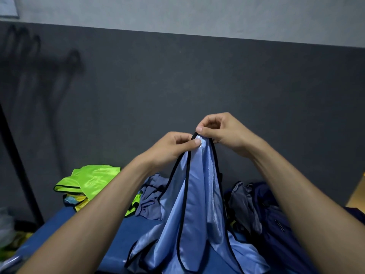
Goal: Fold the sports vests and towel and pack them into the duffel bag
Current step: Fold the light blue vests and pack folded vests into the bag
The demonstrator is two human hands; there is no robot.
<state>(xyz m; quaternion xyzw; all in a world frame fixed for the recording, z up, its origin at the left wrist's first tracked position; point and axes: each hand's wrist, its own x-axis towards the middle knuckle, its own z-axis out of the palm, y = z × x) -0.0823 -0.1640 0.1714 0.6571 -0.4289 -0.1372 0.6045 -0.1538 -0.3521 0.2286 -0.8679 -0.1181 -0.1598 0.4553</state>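
Head view: light blue vest is hanging lengthwise from its top edge down onto the blue table, left hand and right hand both pinching that edge, touching side by side, right slightly higher.

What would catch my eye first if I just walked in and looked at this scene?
Probably the shiny light blue vest with black trim, held up in the middle by both hands: the left hand and right hand pinch its top close together. Next, the neon green vests piled at the left on the blue surface.
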